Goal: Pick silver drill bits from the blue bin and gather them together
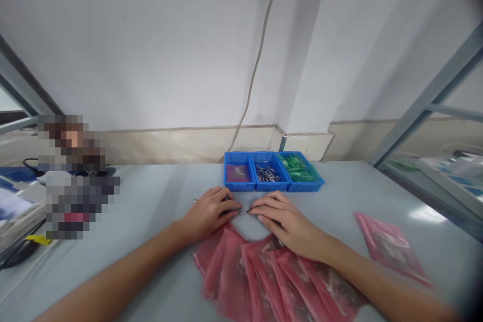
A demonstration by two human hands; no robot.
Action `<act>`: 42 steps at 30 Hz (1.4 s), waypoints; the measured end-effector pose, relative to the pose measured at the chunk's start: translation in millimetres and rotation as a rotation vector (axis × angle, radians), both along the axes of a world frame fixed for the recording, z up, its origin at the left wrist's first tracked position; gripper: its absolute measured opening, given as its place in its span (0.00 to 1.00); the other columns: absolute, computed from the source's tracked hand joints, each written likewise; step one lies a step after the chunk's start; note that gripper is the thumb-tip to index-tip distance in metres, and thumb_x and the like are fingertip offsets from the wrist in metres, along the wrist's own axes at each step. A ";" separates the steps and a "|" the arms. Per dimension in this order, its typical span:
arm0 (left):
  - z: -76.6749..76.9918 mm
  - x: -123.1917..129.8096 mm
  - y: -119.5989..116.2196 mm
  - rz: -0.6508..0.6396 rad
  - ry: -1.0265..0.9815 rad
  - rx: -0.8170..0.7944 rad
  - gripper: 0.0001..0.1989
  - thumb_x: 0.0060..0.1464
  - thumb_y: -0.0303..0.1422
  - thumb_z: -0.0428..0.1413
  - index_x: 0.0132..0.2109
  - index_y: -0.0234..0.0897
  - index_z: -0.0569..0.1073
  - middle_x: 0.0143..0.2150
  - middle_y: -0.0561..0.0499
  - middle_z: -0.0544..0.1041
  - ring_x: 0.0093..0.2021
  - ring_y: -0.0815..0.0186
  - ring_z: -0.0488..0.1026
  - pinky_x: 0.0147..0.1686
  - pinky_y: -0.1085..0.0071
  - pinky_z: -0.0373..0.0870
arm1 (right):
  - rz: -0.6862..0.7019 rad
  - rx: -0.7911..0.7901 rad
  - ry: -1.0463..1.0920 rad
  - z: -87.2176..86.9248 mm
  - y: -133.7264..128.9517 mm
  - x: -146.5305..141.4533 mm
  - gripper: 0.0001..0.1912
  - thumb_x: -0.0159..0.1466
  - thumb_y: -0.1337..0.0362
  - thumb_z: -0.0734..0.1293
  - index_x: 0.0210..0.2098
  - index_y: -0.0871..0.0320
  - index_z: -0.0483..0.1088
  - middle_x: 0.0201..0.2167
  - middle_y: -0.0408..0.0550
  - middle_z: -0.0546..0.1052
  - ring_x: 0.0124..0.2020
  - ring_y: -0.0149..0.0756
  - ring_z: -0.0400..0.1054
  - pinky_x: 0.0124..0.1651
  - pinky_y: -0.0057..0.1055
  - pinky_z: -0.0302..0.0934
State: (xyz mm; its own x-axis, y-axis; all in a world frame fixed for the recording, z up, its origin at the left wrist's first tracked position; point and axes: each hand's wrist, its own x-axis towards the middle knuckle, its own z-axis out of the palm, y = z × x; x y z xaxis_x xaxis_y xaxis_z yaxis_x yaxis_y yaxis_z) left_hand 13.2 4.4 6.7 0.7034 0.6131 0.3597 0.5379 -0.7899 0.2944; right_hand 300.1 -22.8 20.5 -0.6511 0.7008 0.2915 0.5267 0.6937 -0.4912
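Slim metal pin (244,212) sits between the fingertips of my left hand (212,212) and right hand (287,222), beyond the fanned pink bags (234,279). Its long axis runs mostly sideways, neither hand clearly nearer. My fingers are bent (whether they grip it, I cannot tell).

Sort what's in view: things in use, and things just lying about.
Likely in use:
- small metal piece between left hand and right hand
- fanned pink bags
- three blue bins

Likely just lying about:
- yellow item, far left
- hanging wall cord
- lone pink bag, right (uncertain)
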 end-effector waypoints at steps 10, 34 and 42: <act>-0.8 -2.1 0.4 0.107 0.076 0.050 0.11 0.75 0.38 0.52 0.52 0.39 0.76 0.50 0.46 0.77 0.49 0.58 0.74 0.53 0.58 0.68 | -0.196 0.087 -0.002 -7.4 10.5 4.5 0.13 0.79 0.63 0.61 0.48 0.52 0.78 0.47 0.49 0.81 0.48 0.46 0.70 0.54 0.46 0.61; 18.3 -22.0 6.5 0.025 0.185 0.053 0.17 0.77 0.44 0.46 0.57 0.41 0.73 0.53 0.44 0.75 0.51 0.56 0.74 0.51 0.59 0.69 | -0.172 -0.083 -0.103 -9.0 21.7 28.8 0.13 0.80 0.55 0.57 0.41 0.52 0.66 0.33 0.40 0.76 0.36 0.38 0.69 0.50 0.41 0.53; 28.8 -29.2 3.7 0.062 0.291 0.048 0.35 0.62 0.63 0.56 0.61 0.41 0.72 0.54 0.42 0.74 0.50 0.49 0.74 0.50 0.53 0.69 | -0.095 -0.054 -0.128 5.4 15.9 28.8 0.11 0.75 0.68 0.61 0.54 0.49 0.69 0.47 0.44 0.77 0.39 0.37 0.71 0.50 0.40 0.56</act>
State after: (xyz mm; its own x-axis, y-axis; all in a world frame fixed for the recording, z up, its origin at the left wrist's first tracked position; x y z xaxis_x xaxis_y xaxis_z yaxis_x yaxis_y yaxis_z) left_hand -16.0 8.1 35.6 0.7429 0.6453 0.1781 0.6420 -0.7621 0.0839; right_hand 328.8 -6.8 25.9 -0.6107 0.7731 0.1713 0.6489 0.6126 -0.4512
